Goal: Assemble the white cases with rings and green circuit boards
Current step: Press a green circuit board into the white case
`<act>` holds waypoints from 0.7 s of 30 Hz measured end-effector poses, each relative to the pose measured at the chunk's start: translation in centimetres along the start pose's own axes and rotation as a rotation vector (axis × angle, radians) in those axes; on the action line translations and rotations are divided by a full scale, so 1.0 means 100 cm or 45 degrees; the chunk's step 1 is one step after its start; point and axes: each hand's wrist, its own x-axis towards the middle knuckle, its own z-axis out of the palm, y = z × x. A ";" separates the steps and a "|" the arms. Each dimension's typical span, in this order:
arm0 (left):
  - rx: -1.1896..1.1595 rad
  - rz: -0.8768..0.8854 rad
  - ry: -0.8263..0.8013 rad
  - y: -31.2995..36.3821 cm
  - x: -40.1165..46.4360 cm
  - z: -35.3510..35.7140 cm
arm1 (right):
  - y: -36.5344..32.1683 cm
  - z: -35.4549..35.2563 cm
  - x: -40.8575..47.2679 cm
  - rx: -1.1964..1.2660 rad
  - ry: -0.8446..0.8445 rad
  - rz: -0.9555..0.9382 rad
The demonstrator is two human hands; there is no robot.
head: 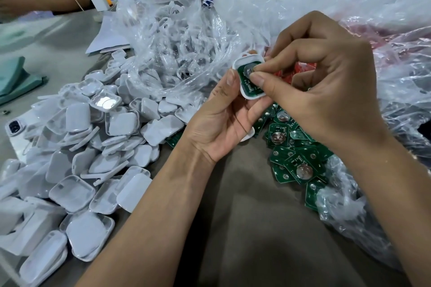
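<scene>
White plastic, rounded-square: the case (250,94) I am working on sits in my left hand (224,123), thumb curled along its left rim and fingers wrapped behind it. Its open side faces me, and its ring loop (247,55) points up and away, so the long axis runs from my left palm toward the bags. A green circuit board (245,79) lies inside it, with a round silver cell at its upper half. My right hand (326,91) comes in from the right, thumb and forefinger pressed together on the board, pinching it down into the case; the other fingers are curled above.

Just under my right hand lies a heap of loose green boards (296,158), each with a silver disc, spilling out of a clear bag (345,212) to the right of my right wrist. Left of my left hand a wide pile of white case halves (93,147) covers the table, some hollow side up. Beyond my left thumb an open clear bag of ringed parts (168,53) stands close to the case's left rim. More crumpled plastic (349,2) rises behind my right hand. Bare grey-brown tabletop (251,216) shows between my forearms, the only free room near me.

Far left of my left hand a white phone (16,128) lies partly under the pile. Another person's arm (35,2) rests at the far edge. I can read no writing anywhere.
</scene>
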 end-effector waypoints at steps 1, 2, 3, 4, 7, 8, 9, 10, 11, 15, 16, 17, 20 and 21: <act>0.011 -0.006 0.001 0.000 0.000 0.000 | 0.000 0.001 0.000 -0.002 0.005 0.007; 0.020 -0.010 0.006 0.001 0.000 0.000 | 0.000 0.001 0.000 -0.001 0.009 0.018; 0.033 -0.010 0.016 0.001 0.000 0.000 | 0.000 0.001 0.000 0.000 0.010 0.031; 0.048 -0.010 0.025 0.001 0.000 0.000 | 0.000 0.001 0.000 0.000 0.010 0.043; 0.061 0.000 0.028 0.000 0.001 0.001 | 0.000 0.001 0.002 -0.001 -0.008 0.059; 0.056 0.004 0.031 0.000 0.001 0.001 | 0.001 0.001 0.002 0.002 -0.018 0.057; 0.052 0.006 0.030 0.000 0.001 0.001 | 0.002 0.001 0.003 0.007 -0.028 0.050; 0.044 0.003 0.022 -0.001 0.001 0.001 | 0.003 0.000 0.003 0.016 -0.035 0.040; 0.030 -0.004 0.007 -0.001 0.001 0.000 | 0.004 0.000 0.003 0.031 -0.040 0.021; 0.000 -0.051 -0.050 0.000 -0.001 -0.002 | 0.006 -0.003 0.004 0.129 -0.029 -0.080; -0.005 -0.061 -0.059 0.000 -0.001 -0.002 | 0.006 -0.003 0.004 0.132 -0.021 -0.104; -0.012 -0.070 -0.071 0.000 -0.001 -0.002 | 0.006 -0.002 0.004 0.122 -0.011 -0.131; -0.012 -0.074 -0.080 0.000 -0.001 -0.001 | 0.008 0.000 0.004 0.071 0.023 -0.210; -0.007 -0.069 -0.076 0.000 -0.001 -0.001 | 0.008 0.001 0.003 0.059 0.031 -0.227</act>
